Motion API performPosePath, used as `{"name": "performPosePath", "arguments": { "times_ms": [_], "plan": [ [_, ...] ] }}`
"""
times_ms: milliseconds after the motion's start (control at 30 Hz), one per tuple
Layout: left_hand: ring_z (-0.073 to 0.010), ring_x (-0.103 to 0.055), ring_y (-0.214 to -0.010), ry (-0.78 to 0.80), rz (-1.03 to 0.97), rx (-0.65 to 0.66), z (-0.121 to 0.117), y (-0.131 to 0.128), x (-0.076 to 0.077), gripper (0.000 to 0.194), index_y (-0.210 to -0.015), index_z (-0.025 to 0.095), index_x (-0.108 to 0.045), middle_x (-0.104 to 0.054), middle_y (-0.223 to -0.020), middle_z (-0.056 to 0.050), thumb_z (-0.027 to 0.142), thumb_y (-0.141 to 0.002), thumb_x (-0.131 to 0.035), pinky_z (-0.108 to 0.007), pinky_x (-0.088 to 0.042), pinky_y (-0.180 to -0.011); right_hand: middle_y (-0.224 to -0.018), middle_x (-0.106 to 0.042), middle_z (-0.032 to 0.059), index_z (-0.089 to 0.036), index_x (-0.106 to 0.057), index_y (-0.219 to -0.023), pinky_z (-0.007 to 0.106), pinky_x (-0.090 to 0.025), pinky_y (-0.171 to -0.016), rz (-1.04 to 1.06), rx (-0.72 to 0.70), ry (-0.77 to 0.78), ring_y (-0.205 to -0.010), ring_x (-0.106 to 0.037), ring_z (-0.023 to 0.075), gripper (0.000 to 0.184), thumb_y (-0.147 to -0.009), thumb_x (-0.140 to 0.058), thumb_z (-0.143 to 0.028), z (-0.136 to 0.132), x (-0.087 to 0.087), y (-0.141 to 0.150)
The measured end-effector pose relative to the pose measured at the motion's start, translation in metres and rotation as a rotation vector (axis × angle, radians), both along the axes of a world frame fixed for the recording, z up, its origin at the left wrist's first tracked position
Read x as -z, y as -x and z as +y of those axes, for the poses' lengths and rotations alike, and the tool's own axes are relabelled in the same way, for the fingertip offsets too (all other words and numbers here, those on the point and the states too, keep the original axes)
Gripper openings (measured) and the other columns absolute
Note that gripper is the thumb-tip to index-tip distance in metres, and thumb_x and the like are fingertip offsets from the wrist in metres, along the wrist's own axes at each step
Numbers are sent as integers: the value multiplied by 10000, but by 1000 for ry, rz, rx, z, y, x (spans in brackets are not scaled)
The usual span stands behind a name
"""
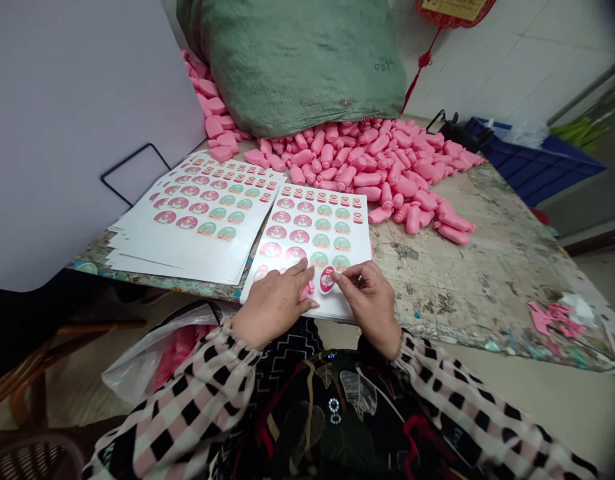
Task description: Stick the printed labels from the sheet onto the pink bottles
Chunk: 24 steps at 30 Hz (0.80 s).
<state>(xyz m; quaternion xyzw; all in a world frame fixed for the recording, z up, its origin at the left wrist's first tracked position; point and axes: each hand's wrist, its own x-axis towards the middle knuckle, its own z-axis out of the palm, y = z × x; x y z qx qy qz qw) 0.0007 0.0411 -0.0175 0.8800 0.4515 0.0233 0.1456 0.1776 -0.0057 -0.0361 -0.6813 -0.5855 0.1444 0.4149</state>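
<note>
My left hand (277, 299) rests on the lower part of a sticker sheet (307, 230), its fingers closed on a small pink plastic bottle that is mostly hidden under them. Between the thumb and fingers of my right hand (370, 297) is a peeled oval sticker (327, 280), pink with a pale picture. It is held tilted just right of the left fingertips, above the sheet. Rows of pink and green stickers are still on the sheet, which tops a stack of sheets.
More sticker sheets (207, 213) lie fanned out at the left. Behind them, many pink bottles (367, 160) spill from a green sack (307, 67). Pink scraps (557, 320) lie at the table's right edge. A blue crate (552, 167) stands beyond, and a plastic bag (162, 353) hangs below the front edge.
</note>
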Motion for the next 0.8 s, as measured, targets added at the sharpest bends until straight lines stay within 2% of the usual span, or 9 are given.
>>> {"name": "performPosePath", "arguments": {
  "times_ms": [100,167,267,367,433,467,533,633,800],
  "plan": [
    [-272,-553,-1075,-20,-71,-3,-4,3,1,511,-1298,313,-431,-426,-1405,-34,455,-817,-528,-419,-433,-868,-762,-584,8,-197,-596,-754,260,-406,-648,101,23,12,-690,-523,133,216,-803,-585,-408,3,11,-4],
    [-253,-521,-1118,-5,-227,-62,-7,6,-1,491,-1281,276,-444,-487,-1337,-57,470,-833,-498,-406,-407,-916,-757,-587,5,-195,-599,-753,263,-403,-646,164,25,28,-685,-518,134,229,-783,-604,-422,5,16,-6],
    [-207,-565,-1002,131,-650,-327,-14,8,-7,467,-1186,230,-497,-586,-1123,-68,531,-830,-466,-344,-449,-844,-745,-588,2,-191,-599,-742,266,-397,-656,314,41,42,-692,-514,137,254,-740,-643,-441,7,16,-8],
    [-127,-555,-613,623,-1184,-590,-22,2,-12,497,-1038,210,-514,-576,-781,-18,632,-817,-374,-257,-453,-548,-716,-576,-9,-185,-587,-715,258,-388,-647,526,26,77,-667,-495,125,253,-710,-676,-422,6,5,-7],
    [-92,-492,-509,1017,-1453,-660,-24,-5,-13,506,-964,198,-511,-514,-664,13,654,-807,-361,-218,-409,-469,-693,-564,-19,-184,-579,-705,250,-379,-629,632,-3,94,-643,-478,114,244,-702,-688,-402,1,-9,-5],
    [-86,-491,-511,1149,-1538,-679,-25,-9,-12,489,-938,192,-517,-506,-655,17,644,-802,-392,-211,-413,-471,-684,-559,-22,-185,-577,-699,247,-375,-617,667,-26,102,-635,-472,111,241,-700,-693,-396,-2,-16,-3],
    [-90,-528,-564,1274,-1643,-709,-27,-18,-9,420,-913,191,-530,-538,-715,8,591,-799,-471,-214,-442,-496,-678,-556,-24,-187,-574,-696,242,-375,-594,706,-92,131,-625,-469,108,233,-701,-696,-385,-8,-29,2],
    [-103,-560,-622,1324,-1710,-717,-29,-30,-4,387,-920,195,-547,-568,-816,-2,560,-793,-510,-223,-464,-494,-671,-552,-23,-184,-573,-681,232,-380,-559,686,-150,171,-611,-469,104,229,-702,-698,-375,-16,-39,7],
    [-97,-522,-550,1390,-1626,-637,-31,-39,-1,518,-952,145,-586,-520,-686,-5,620,-789,-455,-215,-449,-461,-687,-566,-20,-181,-577,-684,234,-434,-547,675,-177,192,-595,-514,103,216,-710,-696,-360,-20,-37,10]
  ]
}}
